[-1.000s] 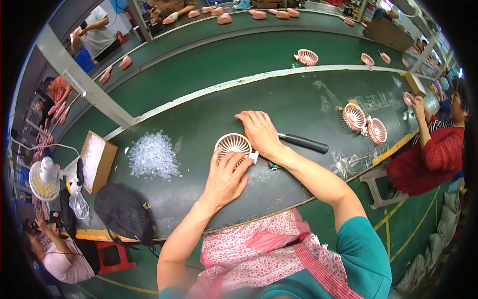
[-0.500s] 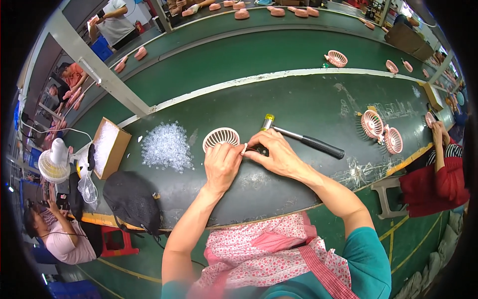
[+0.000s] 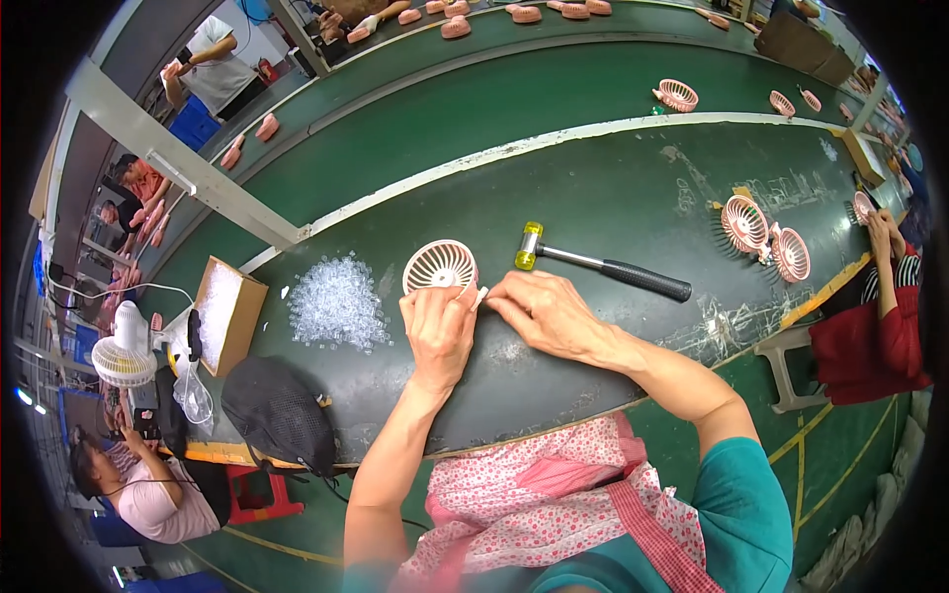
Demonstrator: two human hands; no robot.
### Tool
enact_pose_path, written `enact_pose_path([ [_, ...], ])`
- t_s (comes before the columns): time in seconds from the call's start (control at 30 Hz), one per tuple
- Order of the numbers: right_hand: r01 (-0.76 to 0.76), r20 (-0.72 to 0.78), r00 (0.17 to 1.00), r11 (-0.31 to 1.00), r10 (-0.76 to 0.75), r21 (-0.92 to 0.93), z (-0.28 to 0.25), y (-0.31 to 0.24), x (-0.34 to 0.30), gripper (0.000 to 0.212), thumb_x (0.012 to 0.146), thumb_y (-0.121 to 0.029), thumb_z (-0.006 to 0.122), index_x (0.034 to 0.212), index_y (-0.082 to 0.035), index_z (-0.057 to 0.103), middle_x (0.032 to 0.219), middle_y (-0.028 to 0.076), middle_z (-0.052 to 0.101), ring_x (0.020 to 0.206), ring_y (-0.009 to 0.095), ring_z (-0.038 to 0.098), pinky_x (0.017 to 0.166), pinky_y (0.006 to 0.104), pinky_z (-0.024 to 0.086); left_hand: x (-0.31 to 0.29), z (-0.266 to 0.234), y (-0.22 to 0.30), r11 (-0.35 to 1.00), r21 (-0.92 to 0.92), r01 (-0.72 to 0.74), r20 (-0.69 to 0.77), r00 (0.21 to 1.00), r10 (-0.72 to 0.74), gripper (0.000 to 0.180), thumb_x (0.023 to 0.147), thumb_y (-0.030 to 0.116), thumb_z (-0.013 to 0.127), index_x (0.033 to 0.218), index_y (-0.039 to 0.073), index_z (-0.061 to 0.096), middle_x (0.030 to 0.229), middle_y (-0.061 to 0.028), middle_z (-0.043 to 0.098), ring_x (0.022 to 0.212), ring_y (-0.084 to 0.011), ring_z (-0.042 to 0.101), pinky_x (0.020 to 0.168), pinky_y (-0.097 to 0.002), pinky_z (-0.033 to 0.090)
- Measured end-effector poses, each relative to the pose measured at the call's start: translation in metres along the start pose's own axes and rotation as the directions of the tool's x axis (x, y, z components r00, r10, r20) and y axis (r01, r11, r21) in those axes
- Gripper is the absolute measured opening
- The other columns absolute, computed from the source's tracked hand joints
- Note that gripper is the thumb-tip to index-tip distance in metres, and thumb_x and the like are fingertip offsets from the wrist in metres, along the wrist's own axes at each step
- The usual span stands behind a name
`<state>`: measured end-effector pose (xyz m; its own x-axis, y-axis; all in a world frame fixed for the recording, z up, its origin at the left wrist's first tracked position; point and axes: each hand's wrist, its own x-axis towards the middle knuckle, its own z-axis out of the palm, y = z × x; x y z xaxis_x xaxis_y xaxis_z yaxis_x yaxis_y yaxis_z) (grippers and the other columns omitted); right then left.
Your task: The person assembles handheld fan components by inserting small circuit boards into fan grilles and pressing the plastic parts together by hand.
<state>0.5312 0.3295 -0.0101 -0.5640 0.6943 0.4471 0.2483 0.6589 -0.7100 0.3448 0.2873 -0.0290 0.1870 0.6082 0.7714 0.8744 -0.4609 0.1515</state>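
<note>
My left hand (image 3: 438, 321) is closed on the lower rim of a round, pale pink fan housing (image 3: 442, 261), whose slatted bowl faces up above the fingers. A small whitish stub (image 3: 479, 297) sticks out on the right side of that grip. My right hand (image 3: 549, 314) is beside the stub, thumb and forefinger pinched together close to it. Whatever lies between those fingertips is too small to make out. Just beyond the right hand lies a mallet (image 3: 605, 266) with yellow faces and a black handle. Left of the housing spreads a pile of small clear plastic pieces (image 3: 339, 301).
A carton (image 3: 233, 321) of clear pieces, a black cap (image 3: 279, 410) and a white fan (image 3: 124, 348) stand at the left. Two pink housings (image 3: 743, 224) lie to the right, near a co-worker's hands (image 3: 883, 232). Beyond a white rail, a green conveyor (image 3: 474, 104) carries pink parts.
The housing has tipped so that more of its bowl shows. My right fingers have drawn together and sit slightly apart from my left hand. The whole view has shifted a little.
</note>
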Motion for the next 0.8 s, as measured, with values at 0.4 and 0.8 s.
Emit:
enact_pose_path([
  [0.4,-0.395,0.279,0.917,0.749,0.285,0.532,-0.014,0.011,0.007,0.022,0.095,-0.021,0.065,0.106,-0.002,0.071,0.097,0.003,0.070,0.092,0.007,0.060,0.083,0.0254,0.048,-0.003,-0.006,0.002,0.857,-0.469,0.213,0.046,0.975,-0.218,0.026,0.071,-0.005,0.079,0.087,0.007,0.063,0.085,-0.0053,0.066,0.081,-0.0218,0.061,0.078,-0.0347,0.044],
  [0.8,-0.283,0.057,0.953,0.809,0.298,0.515,-0.016,-0.010,0.009,0.021,0.092,-0.016,0.067,0.097,0.004,0.068,0.083,0.011,0.071,0.078,0.011,0.065,0.072,0.0291,0.052,0.009,-0.019,0.003,0.047,-0.714,0.699,0.601,0.646,-0.471,0.020,0.089,0.003,0.070,0.104,0.000,0.058,0.100,-0.0081,0.065,0.093,-0.0116,0.062,0.083,-0.0261,0.050],
])
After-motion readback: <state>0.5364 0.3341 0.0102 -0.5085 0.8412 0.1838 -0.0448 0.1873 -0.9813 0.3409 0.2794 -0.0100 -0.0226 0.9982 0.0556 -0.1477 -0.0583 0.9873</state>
